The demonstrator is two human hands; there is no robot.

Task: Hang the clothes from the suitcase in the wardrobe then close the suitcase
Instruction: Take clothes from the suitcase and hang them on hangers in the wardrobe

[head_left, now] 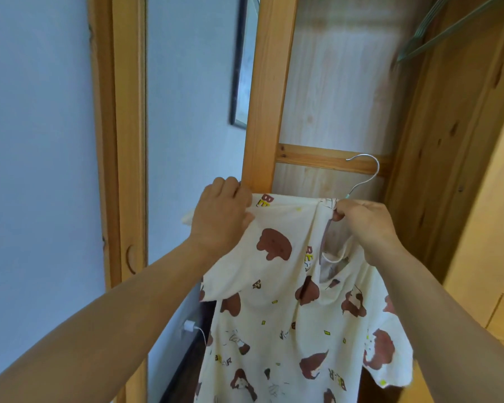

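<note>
Cream cotton printed with brown bears makes up the shirt [288, 301], which is held up in front of the open wardrobe [332, 97] on a wire hanger [367, 173]. The shoulder seam on the left is gripped by the left hand [221, 216], fingers curled into the cloth, apparently so that the fabric can be drawn out along the hanger's arm and kept from sliding off. The collar is pinched by the right hand [364, 225] just below the hook, thumb and fingers closed on cloth at the hanger's neck; this likely steadies the hanger and keeps the hook free and upright for the rail. The garment is held near, well below the green hangers [448, 27] seen at the far upper right, where the rail is judged to be, though the rail itself is not seen. The step in hand is judged to be seating the shirt before it is lifted. The suitcase is not in view.
</note>
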